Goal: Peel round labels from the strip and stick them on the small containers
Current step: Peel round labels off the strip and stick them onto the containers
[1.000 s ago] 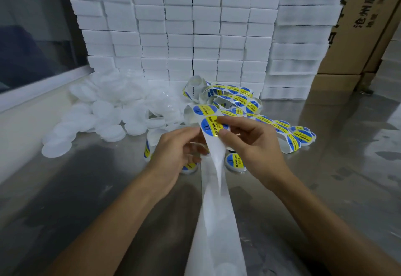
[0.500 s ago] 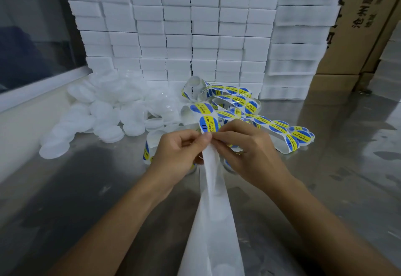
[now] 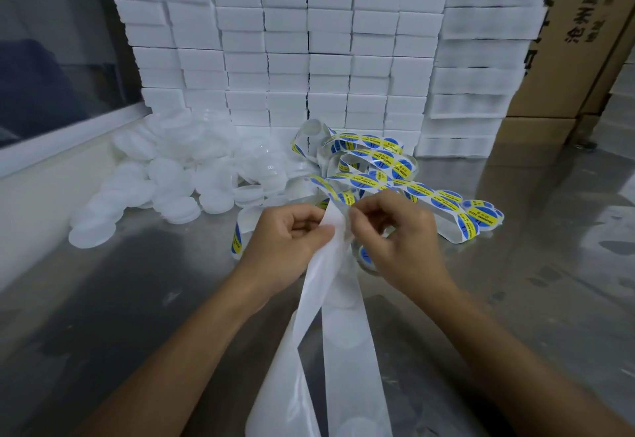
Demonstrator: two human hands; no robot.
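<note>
At the centre of the frame, the left hand point(image 3: 292, 234) pinches the white strip point(image 3: 330, 265) between thumb and curled fingers, its grip closed on the paper. Just beside it, the right hand point(image 3: 388, 230) has its fingertips point(image 3: 354, 218) bent on the strip's edge, where a blue and yellow label point(image 3: 347, 198) partly shows; I cannot tell if the label is already lifted. My judgement is that the peeling step is in hand. The next move calls for pulling the label free and carrying it to a container. Both forearms come from the bottom of the frame, the wrists near together above the metal surface point(image 3: 137, 299). White small containers point(image 3: 165, 175) lie heaped at the centre left, still without labels.
</note>
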